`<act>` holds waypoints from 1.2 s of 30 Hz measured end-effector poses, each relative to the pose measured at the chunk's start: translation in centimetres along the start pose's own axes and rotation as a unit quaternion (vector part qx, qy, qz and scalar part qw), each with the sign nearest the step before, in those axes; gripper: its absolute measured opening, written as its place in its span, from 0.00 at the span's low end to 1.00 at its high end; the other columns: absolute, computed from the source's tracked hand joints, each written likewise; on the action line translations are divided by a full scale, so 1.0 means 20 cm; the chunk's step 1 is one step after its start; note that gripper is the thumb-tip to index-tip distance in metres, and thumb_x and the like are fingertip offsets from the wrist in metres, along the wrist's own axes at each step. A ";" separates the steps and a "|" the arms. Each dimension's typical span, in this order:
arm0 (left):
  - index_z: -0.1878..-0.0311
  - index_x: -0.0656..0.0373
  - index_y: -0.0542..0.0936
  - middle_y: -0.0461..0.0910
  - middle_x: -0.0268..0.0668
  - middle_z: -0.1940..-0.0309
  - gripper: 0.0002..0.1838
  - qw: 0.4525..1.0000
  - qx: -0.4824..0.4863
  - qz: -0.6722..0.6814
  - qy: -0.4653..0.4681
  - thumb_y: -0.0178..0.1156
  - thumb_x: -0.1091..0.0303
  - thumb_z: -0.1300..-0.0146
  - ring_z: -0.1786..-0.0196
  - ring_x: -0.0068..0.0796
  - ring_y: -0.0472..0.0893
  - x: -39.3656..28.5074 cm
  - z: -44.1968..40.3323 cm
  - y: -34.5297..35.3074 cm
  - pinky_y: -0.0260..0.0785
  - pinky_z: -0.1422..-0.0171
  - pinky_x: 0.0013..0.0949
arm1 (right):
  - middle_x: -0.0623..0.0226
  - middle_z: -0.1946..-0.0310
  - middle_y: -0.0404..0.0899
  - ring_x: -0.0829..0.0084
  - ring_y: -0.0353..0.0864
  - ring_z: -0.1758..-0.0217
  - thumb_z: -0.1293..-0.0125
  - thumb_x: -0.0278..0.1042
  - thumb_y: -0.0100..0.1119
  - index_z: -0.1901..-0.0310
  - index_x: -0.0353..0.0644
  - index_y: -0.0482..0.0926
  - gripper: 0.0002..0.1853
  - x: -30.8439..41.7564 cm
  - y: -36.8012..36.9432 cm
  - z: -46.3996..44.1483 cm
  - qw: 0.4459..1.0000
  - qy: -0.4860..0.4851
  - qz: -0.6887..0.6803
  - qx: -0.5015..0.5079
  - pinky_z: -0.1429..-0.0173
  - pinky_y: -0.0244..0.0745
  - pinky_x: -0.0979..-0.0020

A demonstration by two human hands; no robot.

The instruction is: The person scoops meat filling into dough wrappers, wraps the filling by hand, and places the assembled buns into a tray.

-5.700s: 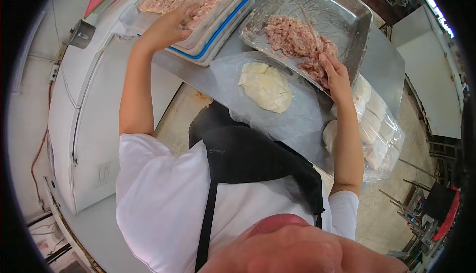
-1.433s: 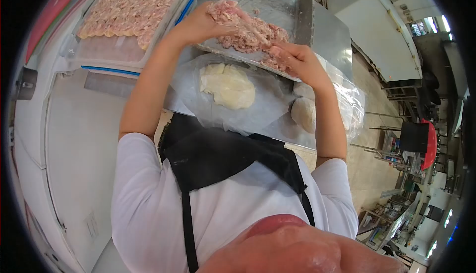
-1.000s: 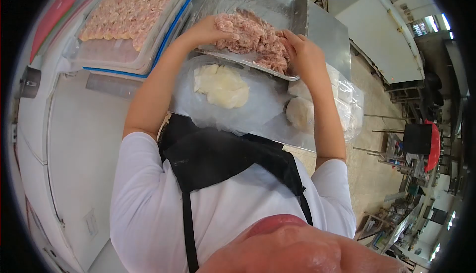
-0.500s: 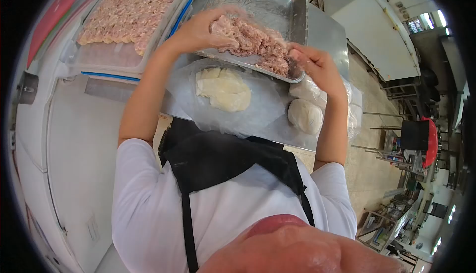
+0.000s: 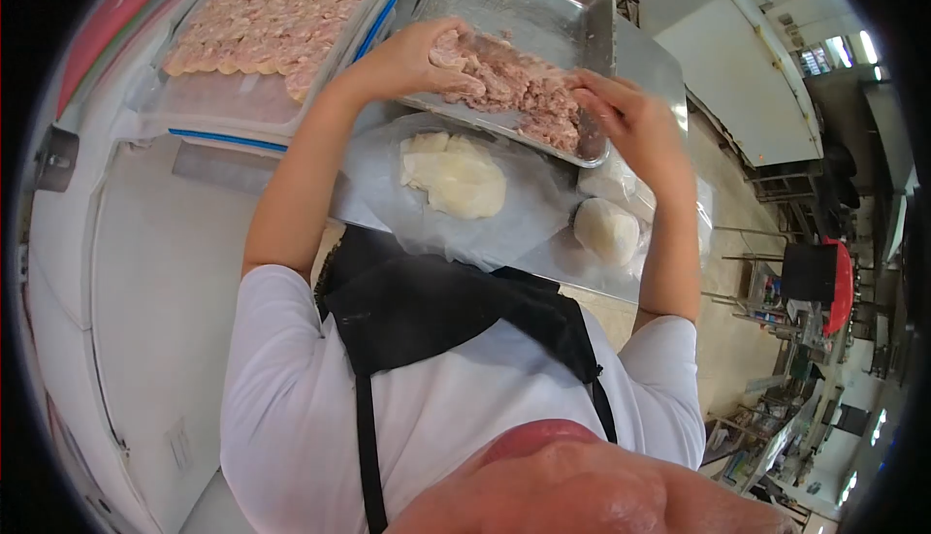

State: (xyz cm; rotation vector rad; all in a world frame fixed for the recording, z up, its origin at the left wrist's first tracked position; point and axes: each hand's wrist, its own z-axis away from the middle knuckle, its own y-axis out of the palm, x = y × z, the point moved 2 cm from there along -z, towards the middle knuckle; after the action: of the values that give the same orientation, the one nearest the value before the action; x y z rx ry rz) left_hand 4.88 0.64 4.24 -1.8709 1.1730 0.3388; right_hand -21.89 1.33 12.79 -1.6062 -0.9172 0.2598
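Note:
My left hand curves over the near left part of a metal tray. Between its thumb and fingers sits a pale pink, rounded piece that looks like a dumpling wrapper with meat on it. Ground meat lies in a heap along the tray's near side, right beside that hand. At the heap's right end, my right hand has its fingers drawn together; what they hold, if anything, is hidden. Nearer my apron, a stack of pale dough wrappers rests on a plastic sheet.
On the left, a clear plastic container with a blue-edged rim holds rows of meat-topped pieces. Bagged white dough rounds lie under my right forearm. A large white cabinet stands beyond the metal table.
The whole scene has shifted slightly right in view. My right hand has turned a little at the meat's right end. My left hand keeps its curved grip beside the heap.

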 end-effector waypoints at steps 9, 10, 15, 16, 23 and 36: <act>0.53 0.61 0.77 0.80 0.33 0.67 0.25 0.988 -0.019 -0.025 -0.152 0.72 0.57 0.49 0.63 0.21 0.76 -0.23 0.00 -0.31 0.70 0.58 0.30 | 0.69 0.70 0.77 0.78 0.74 0.70 0.28 0.41 0.51 0.45 0.37 0.76 0.18 -0.32 0.39 -0.02 0.972 0.048 -0.230 -0.019 0.65 0.69 0.74; 0.52 0.62 0.78 0.80 0.34 0.66 0.25 0.989 -0.027 -0.052 -0.137 0.72 0.57 0.49 0.63 0.21 0.76 -0.25 0.03 -0.42 0.70 0.57 0.30 | 0.73 0.73 0.74 0.82 0.70 0.74 0.28 0.41 0.51 0.46 0.38 0.77 0.18 -0.36 0.43 -0.02 0.953 0.100 -0.286 0.001 0.69 0.65 0.77; 0.43 0.65 0.74 0.79 0.41 0.55 0.31 0.938 -0.012 -0.174 -0.300 0.69 0.59 0.49 0.53 0.27 0.77 -0.20 0.37 -0.85 0.69 0.47 0.30 | 0.74 0.72 0.74 0.81 0.69 0.73 0.30 0.43 0.53 0.50 0.36 0.79 0.18 -0.55 0.61 0.05 0.871 0.203 -0.445 0.057 0.70 0.65 0.78; 0.42 0.64 0.73 0.78 0.39 0.56 0.30 0.928 -0.008 -0.217 -0.304 0.68 0.62 0.48 0.55 0.26 0.77 -0.18 0.44 -0.86 0.70 0.50 0.30 | 0.76 0.75 0.70 0.85 0.65 0.77 0.29 0.43 0.53 0.51 0.37 0.79 0.17 -0.54 0.62 0.06 0.885 0.170 -0.432 0.039 0.75 0.60 0.80; 0.35 0.56 0.67 0.76 0.39 0.49 0.33 0.904 0.051 -0.282 -0.317 0.63 0.70 0.47 0.55 0.28 0.77 -0.28 0.45 -0.75 0.71 0.49 0.31 | 0.66 0.60 0.81 0.76 0.75 0.55 0.31 0.40 0.55 0.48 0.34 0.78 0.18 -0.54 0.63 0.05 0.888 0.167 -0.428 0.029 0.47 0.68 0.76; 0.27 0.54 0.57 0.61 0.46 0.30 0.38 0.906 0.141 -0.221 -0.331 0.51 0.72 0.45 0.30 0.40 0.63 -0.20 0.39 -0.72 0.54 0.28 0.35 | 0.64 0.58 0.82 0.78 0.76 0.54 0.31 0.39 0.55 0.50 0.32 0.78 0.18 -0.50 0.61 0.06 0.916 0.091 -0.388 -0.038 0.47 0.69 0.76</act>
State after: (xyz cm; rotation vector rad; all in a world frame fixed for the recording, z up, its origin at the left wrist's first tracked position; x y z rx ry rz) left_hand 16.35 11.67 9.76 -1.5198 0.3027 0.4675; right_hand -24.27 -4.27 -1.74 -1.1907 -1.3462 -0.4798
